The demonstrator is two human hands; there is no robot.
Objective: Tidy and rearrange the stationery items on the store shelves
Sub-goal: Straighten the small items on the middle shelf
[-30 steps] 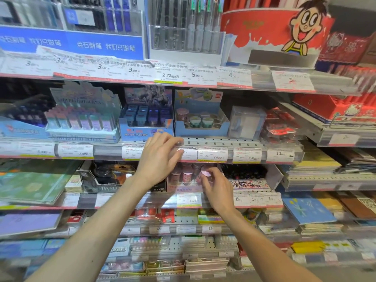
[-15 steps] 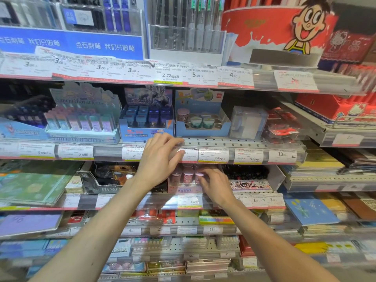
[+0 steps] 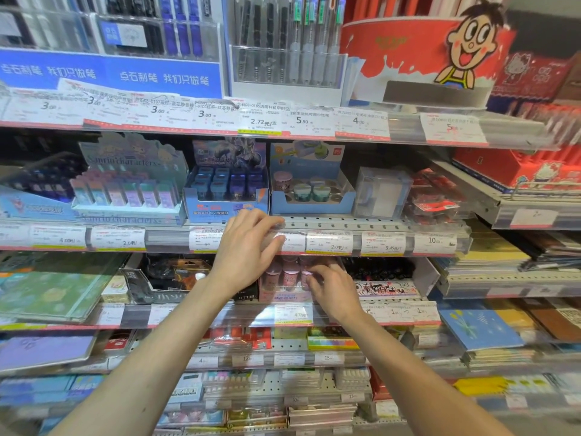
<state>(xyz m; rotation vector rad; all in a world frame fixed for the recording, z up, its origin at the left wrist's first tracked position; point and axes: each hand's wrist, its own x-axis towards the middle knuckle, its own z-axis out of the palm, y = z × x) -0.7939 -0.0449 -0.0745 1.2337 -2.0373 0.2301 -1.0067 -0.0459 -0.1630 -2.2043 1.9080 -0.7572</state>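
Mid-frame: left hand (image 3: 248, 250) resting relaxed, flat-fingered, on the price-tag rail (image 3: 330, 242); right hand (image 3: 333, 286) fingering pink sharpeners (image 3: 284, 276), grasp unclear.

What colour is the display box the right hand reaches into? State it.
Pink cardboard display box, head view.

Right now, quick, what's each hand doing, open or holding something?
Left hand: open, fingers laid flat on the shelf's price strip.
Right hand: fingers curled onto the pink tubs in their box; a firm grip cannot be told.

Bright even light, blurred, bowed edges
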